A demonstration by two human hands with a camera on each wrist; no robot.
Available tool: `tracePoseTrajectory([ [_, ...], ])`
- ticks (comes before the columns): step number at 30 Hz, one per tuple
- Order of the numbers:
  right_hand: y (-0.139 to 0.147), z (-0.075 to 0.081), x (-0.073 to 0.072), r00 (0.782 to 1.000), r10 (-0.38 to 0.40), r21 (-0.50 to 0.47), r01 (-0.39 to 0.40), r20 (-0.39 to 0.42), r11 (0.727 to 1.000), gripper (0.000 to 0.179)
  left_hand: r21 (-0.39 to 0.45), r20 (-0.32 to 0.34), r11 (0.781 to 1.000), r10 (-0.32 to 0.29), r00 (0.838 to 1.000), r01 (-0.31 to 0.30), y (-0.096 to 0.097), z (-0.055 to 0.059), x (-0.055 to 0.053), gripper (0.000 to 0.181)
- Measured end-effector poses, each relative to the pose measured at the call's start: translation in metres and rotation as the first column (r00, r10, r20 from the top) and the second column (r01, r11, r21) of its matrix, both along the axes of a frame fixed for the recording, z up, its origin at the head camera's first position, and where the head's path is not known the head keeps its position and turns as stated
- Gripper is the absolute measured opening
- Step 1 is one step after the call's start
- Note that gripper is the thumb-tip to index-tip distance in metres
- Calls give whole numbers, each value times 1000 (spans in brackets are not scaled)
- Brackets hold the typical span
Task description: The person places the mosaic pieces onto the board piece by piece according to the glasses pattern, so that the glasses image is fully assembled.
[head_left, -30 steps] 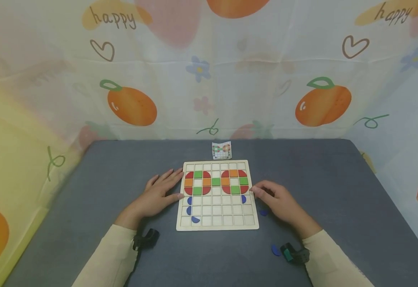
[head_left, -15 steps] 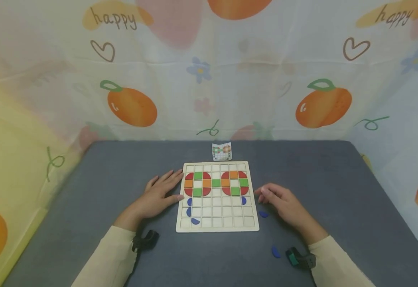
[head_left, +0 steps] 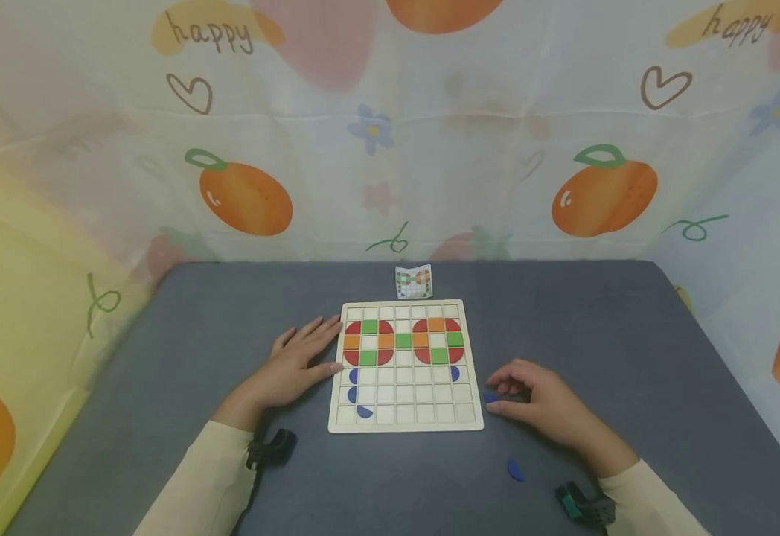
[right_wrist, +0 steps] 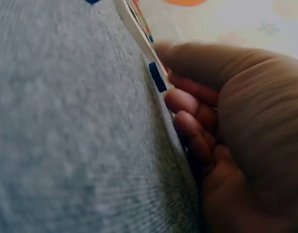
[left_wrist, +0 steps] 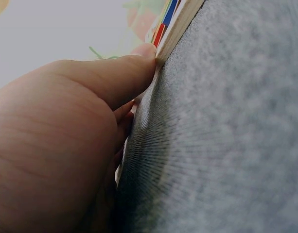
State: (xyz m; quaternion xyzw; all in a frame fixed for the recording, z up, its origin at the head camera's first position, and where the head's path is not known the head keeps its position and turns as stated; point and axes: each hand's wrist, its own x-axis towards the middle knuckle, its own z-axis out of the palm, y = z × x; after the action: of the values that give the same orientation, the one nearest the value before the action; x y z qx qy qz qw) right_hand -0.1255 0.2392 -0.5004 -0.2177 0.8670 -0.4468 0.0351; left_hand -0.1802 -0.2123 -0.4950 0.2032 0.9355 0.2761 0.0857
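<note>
A pale wooden grid board (head_left: 406, 426) lies on the table, with red, orange and green pieces in its upper cells. Several blue half-round pieces (head_left: 455, 374) sit lower in the grid, one of them tilted. My left hand (head_left: 289, 372) lies spread at the board's left edge, its thumb touching the rim. Right of the board, my right hand (head_left: 544, 402) is lowered over a loose blue half-round piece (head_left: 490, 398). That piece shows between thumb and forefinger, partly covered. In the right wrist view the same blue piece (right_wrist: 157, 76) lies flat on the table beside bent fingers (right_wrist: 183, 102).
Another blue half-round piece (head_left: 514, 470) lies nearer the front on the grey table (head_left: 376, 491). Behind the board is a small pattern card (head_left: 414, 282). A printed cloth (head_left: 417, 186) hangs at the back. Black wrist cameras (head_left: 272, 450) sit on both wrists.
My right hand has moved from the board's right edge back and outward, down to the loose blue piece, thumb and forefinger parting. My left hand stays at the board.
</note>
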Motion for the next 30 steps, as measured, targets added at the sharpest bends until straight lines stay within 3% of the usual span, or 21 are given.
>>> tracePoseTrajectory([
  [8, 0, 2, 0, 996, 64, 51, -62, -53, 997, 27, 23, -16, 1000, 3, 1000, -3, 0, 0, 1, 86],
  [12, 0, 1, 0, 997, 31, 61, -27, -66, 998, 31, 11, -8, 1000, 3, 1000, -3, 0, 0, 0, 86],
  [18, -1, -1, -1, 995, -45, 82, 52, -85, 995, 18, -3, 0, 1000, 1, 1000, -1, -1, -1, -2, 86],
  [30, -5, 1, 1, 997, -31, 130, 40, -75, 991, 21, 1, 8, 1000, 5, 1000, -5, 0, 2, -1, 86],
])
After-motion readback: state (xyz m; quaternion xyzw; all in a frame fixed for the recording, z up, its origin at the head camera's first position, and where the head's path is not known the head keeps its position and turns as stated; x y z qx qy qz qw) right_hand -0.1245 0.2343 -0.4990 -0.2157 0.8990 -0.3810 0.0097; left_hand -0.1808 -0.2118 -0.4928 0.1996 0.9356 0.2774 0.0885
